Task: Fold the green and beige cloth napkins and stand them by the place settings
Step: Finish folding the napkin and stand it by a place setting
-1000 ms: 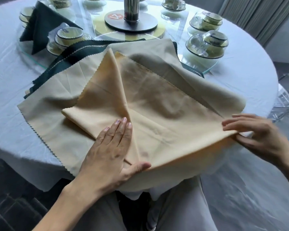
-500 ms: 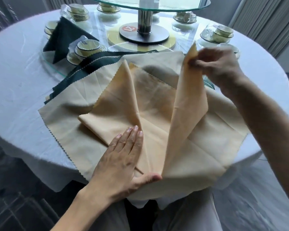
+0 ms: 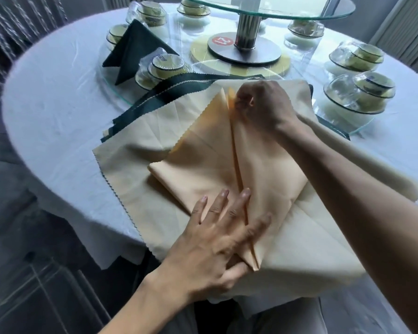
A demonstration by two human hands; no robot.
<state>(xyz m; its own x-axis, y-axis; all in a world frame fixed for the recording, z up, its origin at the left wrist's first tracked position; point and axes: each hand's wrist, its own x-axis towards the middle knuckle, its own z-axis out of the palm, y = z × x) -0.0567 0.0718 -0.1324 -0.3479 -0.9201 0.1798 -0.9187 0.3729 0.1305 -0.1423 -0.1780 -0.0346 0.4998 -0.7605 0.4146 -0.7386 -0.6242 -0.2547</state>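
Hands work on the beige napkin point(image 3: 217, 165) lying on the napkin pile point(image 3: 135, 165). Left hand point(image 3: 217, 237) presses flat near the bottom point; right hand point(image 3: 263, 104) pinches the top corner.

Left hand point(image 3: 217, 239) flat; right hand point(image 3: 263, 104) apparently pinching.

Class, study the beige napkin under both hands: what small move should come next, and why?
Probably the right hand should lay its pinched corner beside the other flap's tip at the far point and smooth that flap flat. The left hand already pins the beige napkin at the near point, where both flaps meet along the centre.
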